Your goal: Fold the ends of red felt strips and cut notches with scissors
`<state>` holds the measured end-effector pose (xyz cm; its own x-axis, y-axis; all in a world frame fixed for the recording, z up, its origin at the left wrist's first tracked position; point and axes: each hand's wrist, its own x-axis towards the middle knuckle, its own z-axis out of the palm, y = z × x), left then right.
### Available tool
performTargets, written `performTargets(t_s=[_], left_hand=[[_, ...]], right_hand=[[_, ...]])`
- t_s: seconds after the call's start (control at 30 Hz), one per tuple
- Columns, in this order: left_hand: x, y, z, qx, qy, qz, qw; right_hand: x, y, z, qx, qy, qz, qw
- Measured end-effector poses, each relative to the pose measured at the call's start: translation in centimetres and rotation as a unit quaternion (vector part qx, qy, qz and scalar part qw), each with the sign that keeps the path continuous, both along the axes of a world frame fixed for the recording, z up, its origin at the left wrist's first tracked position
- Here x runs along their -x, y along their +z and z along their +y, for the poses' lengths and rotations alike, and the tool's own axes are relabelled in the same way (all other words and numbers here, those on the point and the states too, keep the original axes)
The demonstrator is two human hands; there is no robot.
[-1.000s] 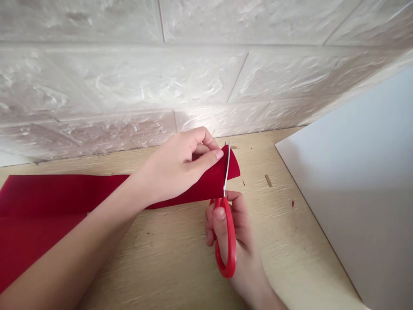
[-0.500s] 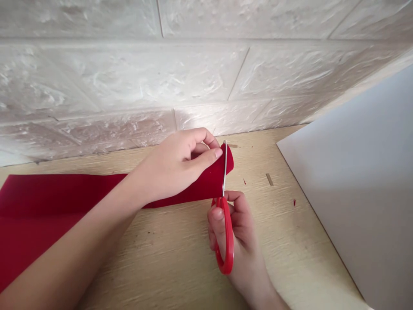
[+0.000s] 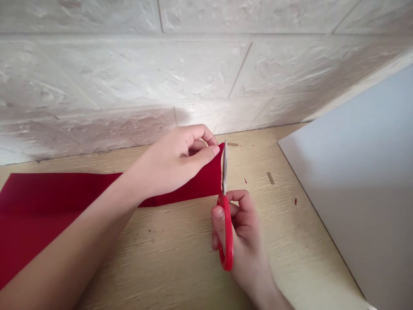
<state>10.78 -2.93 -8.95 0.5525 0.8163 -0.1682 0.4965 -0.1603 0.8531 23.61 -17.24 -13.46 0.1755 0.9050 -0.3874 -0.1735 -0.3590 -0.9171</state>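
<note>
A long piece of dark red fabric (image 3: 64,189) stretches from the left edge to the middle of the view. My left hand (image 3: 180,163) pinches its upper right corner between thumb and fingers. In my right hand (image 3: 241,232) are scissors with red handles (image 3: 228,241), thumb and fingers through the loops. Their blades (image 3: 224,165) point away from me, closed or nearly so, right beside the fabric's right edge.
A pale brick-patterned wall (image 3: 135,73) rises behind the wooden surface (image 3: 174,249). At the right lies a large whitish panel (image 3: 361,172). Small red scraps (image 3: 296,201) and a thin brownish strip (image 3: 270,178) lie between the panel and the scissors.
The red flap that stuck out to the right of the blades is no longer in view. The fabric's right edge now lies left of the blades. My right hand has shifted slightly right.
</note>
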Motion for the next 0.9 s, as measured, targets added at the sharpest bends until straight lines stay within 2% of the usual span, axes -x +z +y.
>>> performTargets(t_s=[0.2,0.57,0.73,0.9], left_hand=[[0.0,-0.1,0.0,0.009,0.002,-0.027,1.0],[-0.2,-0.3,-0.2,0.002,-0.005,-0.037,0.999],[-0.3,-0.3,-0.4,0.001,-0.003,-0.056,0.998],[-0.6,-0.3,-0.6,-0.009,-0.002,-0.066,0.998]], right_hand=[[-0.5,-0.1,-0.3,-0.033,-0.041,-0.035,0.998],[-0.9,-0.3,0.1,-0.055,-0.026,-0.058,0.996],[-0.7,-0.7,-0.4,-0.056,-0.005,-0.059,0.997],[-0.4,-1.2,-0.9,-0.067,-0.014,-0.053,0.996]])
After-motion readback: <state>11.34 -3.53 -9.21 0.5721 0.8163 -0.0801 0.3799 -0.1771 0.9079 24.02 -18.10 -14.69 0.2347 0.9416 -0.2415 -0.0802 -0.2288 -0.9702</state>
